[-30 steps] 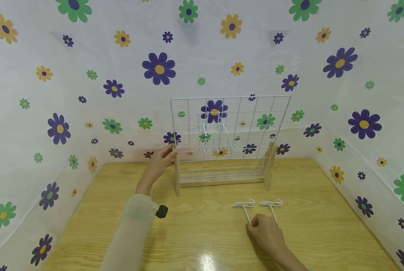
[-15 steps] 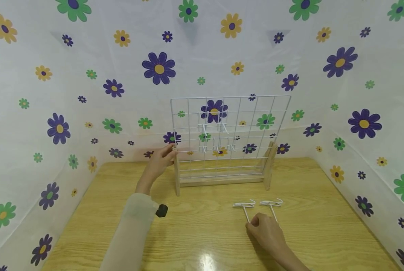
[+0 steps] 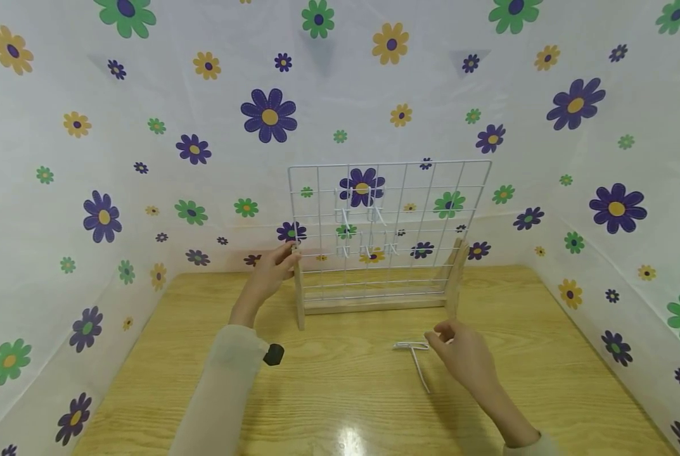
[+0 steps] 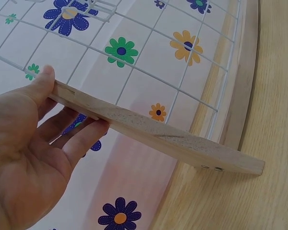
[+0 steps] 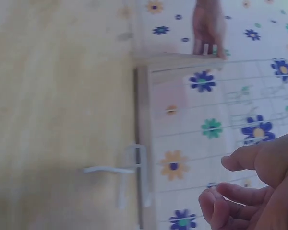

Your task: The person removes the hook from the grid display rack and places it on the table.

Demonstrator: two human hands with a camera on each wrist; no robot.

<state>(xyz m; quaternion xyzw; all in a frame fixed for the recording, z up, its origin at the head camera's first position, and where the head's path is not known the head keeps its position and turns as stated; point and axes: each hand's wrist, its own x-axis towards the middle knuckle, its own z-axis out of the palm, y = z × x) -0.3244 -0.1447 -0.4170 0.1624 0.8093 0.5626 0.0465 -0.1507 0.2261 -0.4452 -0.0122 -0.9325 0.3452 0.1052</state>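
Observation:
A white wire grid rack [image 3: 397,277] stands in its wooden frame at the back of the table. My left hand [image 3: 271,272] grips the top of its left wooden upright [image 4: 153,132], thumb on one side and fingers on the other. Several white hooks [image 3: 376,215] hang on the grid's left and middle part. A loose white display hook [image 3: 416,361] lies on the table in front of the rack. Just right of it, low over the table, hovers my right hand [image 3: 468,361]. In the right wrist view its thumb and loosely bent fingers are apart, with nothing seen between them.
Flower-printed sheeting [image 3: 214,158] encloses the wooden table [image 3: 328,392] at the back and both sides. The rack's right upright [image 3: 455,278] stands a little beyond my right hand. A black object [image 3: 273,354] sits at my left cuff.
My right hand has come away from the left loose hook and moved forward and right. It now covers the spot where the second loose hook lay. The left hand has kept its place.

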